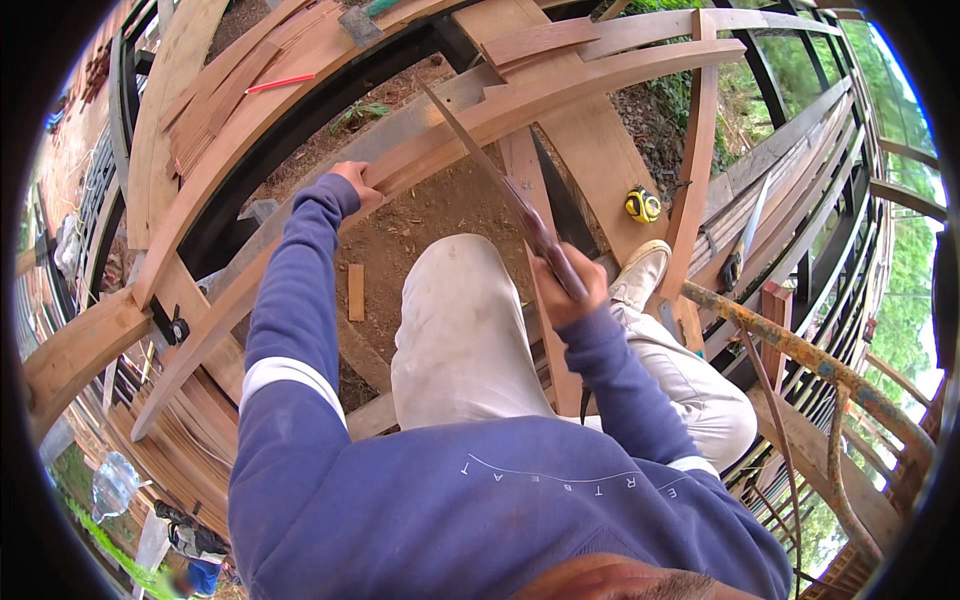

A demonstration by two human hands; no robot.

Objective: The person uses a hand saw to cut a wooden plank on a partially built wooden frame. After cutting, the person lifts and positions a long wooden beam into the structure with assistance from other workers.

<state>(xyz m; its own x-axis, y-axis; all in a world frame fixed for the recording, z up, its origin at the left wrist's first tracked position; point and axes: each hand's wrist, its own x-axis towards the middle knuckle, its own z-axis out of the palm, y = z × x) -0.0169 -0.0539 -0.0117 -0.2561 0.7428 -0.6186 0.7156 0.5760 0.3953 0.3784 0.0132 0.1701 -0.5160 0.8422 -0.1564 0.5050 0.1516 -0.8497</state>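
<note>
My left hand [357,186] is closed round a long wooden beam [610,80] that crosses in front of me, with the fingers over its edge. In my right hand [578,287] is the handle of a handsaw [521,205], held above my knees. The saw is seen nearly edge-on, its narrow blade slanting away to the far left across the beam. Whether its teeth touch the wood, I cannot tell. Just right of the saw, a yellow and black tape measure [642,205] rests on a wide plank [600,150].
A red pencil [280,84] lies on thin wood strips at the far left. Another saw [748,235] with a dark handle lies on boards to the right. A rusty metal pipe frame [800,350] stands near my right leg. Bare soil [400,245] shows between the timbers.
</note>
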